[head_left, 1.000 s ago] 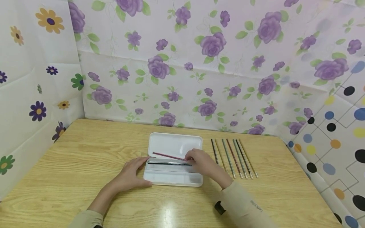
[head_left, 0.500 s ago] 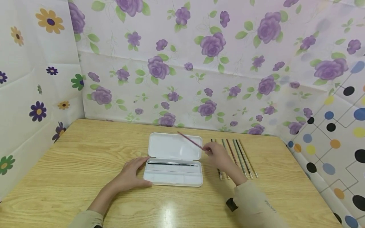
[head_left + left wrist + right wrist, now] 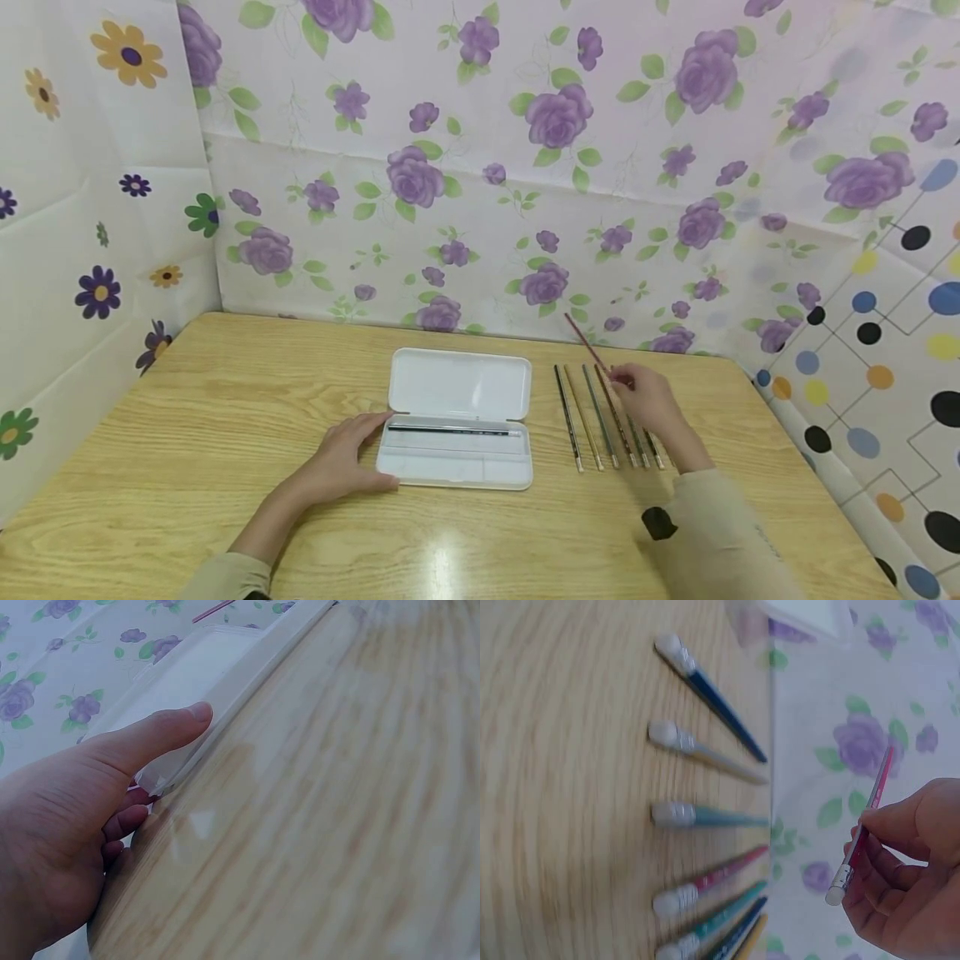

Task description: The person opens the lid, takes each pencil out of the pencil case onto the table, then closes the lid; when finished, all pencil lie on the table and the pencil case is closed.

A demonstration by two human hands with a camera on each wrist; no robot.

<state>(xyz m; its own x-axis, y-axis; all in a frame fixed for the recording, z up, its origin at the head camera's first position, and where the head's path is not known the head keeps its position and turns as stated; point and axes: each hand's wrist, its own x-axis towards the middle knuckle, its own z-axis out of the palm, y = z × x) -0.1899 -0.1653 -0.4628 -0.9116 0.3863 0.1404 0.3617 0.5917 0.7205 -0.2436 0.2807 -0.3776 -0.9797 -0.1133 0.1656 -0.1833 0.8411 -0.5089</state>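
1. Head: the left hand (image 3: 341, 462) straddles the left end of the open pencil case (image 3: 450, 471), fingers clamped on it; a black pencil (image 3: 450, 431) lies in its rear compartment. The right hand (image 3: 652, 404) pinches a red pencil (image 3: 585, 340) above the desk (image 3: 300, 358). Unpacking looks nearly done: one pencil left inside, one not yet set down.
2. Left wrist: the thumb lies along the case's front wall.
3. Right wrist: fingers grip the red pencil near its eraser, beside seven pencils (image 3: 731, 868) in a row.
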